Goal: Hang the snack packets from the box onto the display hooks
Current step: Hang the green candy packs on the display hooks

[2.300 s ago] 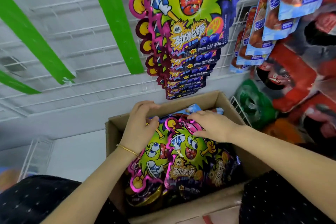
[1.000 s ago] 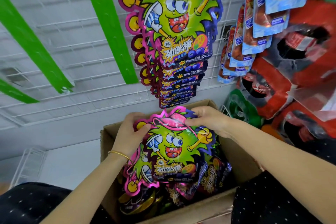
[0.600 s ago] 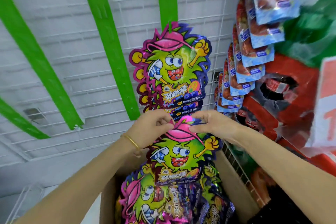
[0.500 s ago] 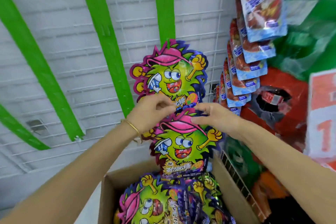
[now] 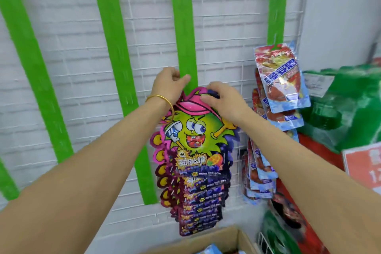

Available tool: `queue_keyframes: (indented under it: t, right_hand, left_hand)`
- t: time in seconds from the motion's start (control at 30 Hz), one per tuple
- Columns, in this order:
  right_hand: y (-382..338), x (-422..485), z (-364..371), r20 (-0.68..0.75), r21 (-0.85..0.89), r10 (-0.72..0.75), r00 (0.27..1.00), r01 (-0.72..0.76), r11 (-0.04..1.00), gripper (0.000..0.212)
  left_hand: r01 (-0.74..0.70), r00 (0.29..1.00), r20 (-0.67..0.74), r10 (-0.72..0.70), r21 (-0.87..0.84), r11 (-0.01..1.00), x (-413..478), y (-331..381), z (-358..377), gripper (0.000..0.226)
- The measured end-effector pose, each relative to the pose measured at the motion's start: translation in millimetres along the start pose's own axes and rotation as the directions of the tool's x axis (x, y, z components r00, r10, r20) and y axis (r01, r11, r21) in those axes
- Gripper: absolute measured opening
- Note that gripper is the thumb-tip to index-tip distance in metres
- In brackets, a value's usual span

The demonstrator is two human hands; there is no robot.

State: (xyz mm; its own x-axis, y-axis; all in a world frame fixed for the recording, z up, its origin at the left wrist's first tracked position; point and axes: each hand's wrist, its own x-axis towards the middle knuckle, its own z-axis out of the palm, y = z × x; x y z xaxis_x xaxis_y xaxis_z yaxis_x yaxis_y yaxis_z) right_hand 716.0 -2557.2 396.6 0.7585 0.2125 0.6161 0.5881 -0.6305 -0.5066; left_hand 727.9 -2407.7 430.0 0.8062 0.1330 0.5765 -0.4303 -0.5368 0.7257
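- At the wire display wall (image 5: 226,27), head view: a snack packet (image 5: 193,130) is pinched at its pink top by the right hand (image 5: 222,99), over the hung stack (image 5: 200,202); the left hand (image 5: 167,86) is curled beside the green strip (image 5: 183,27), its hold hidden.
- Light, floppy, slick foil is judged; the top edge is best gripped.

A stack of snack packets (image 5: 203,202) hangs on the far wire grid (image 5: 226,27), the front packet (image 5: 191,136) foremost. The left grip (image 5: 168,84) sits just above its top left corner; the right grip (image 5: 223,101) pinches its top edge. The box (image 5: 216,239) lies below, nearer. Other packets (image 5: 278,80) hang to the right.
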Motion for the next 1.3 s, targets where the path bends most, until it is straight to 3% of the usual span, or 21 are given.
queue_keyframes:
  t: [0.1,0.2,0.37,0.63,0.8,0.87,0.97,1.1,1.3]
  right_hand:
    - [-2.2,17.6,5.1,-0.059,-0.062,-0.001,0.998,-0.003,0.998,0.015]
    - [-7.5,24.1,9.5,-0.105,-0.119,0.000,0.994,-0.013,0.993,0.015]
    - [-11.4,27.5,9.2,-0.186,-0.276,-0.048,0.981,-0.005,0.961,0.025]
    - [-6.9,19.6,14.8,-0.117,-0.267,-0.060,0.991,0.027,0.963,0.029]
    - [2.4,6.6,22.5,-0.026,-0.320,0.007,1.000,-0.015,0.947,0.040]
    - [4.3,-0.6,22.5,-0.057,-0.338,0.004,0.998,-0.023,0.941,0.042]
    - [11.4,-24.2,22.7,-0.193,-0.412,-0.104,0.976,0.016,0.911,0.050]
    - [35.6,-76.2,32.5,-0.318,-0.323,-0.153,0.936,0.045,0.946,0.045]
    - [65.1,-128.9,63.7,-0.300,-0.072,0.099,0.949,-0.126,0.989,0.043]
  left_hand:
    - [-0.045,0.997,0.073,0.038,0.101,0.994,2.5,3.7,-3.9,0.035]
    - [-0.037,0.994,0.105,0.027,0.093,0.995,5.2,3.6,-5.8,0.041]
    - [0.000,0.993,0.117,-0.002,0.022,1.000,8.2,-0.1,-7.4,0.025]
    - [-0.008,0.997,0.078,0.006,0.024,1.000,6.5,-4.7,-5.8,0.026]
    - [-0.049,0.994,0.105,0.045,0.035,0.998,-15.0,-18.1,-2.7,0.029]
    - [-0.167,0.986,0.039,0.163,0.126,0.978,-32.2,-27.6,-3.2,0.043]
    - [-0.363,0.905,-0.071,0.418,0.380,0.851,-65.5,-42.3,-8.6,0.050]
    - [-0.399,0.888,-0.040,0.459,0.431,0.810,-119.1,-72.9,-5.6,0.049]
    - [-0.206,0.935,-0.177,0.307,0.434,0.877,-142.4,-110.2,10.4,0.059]
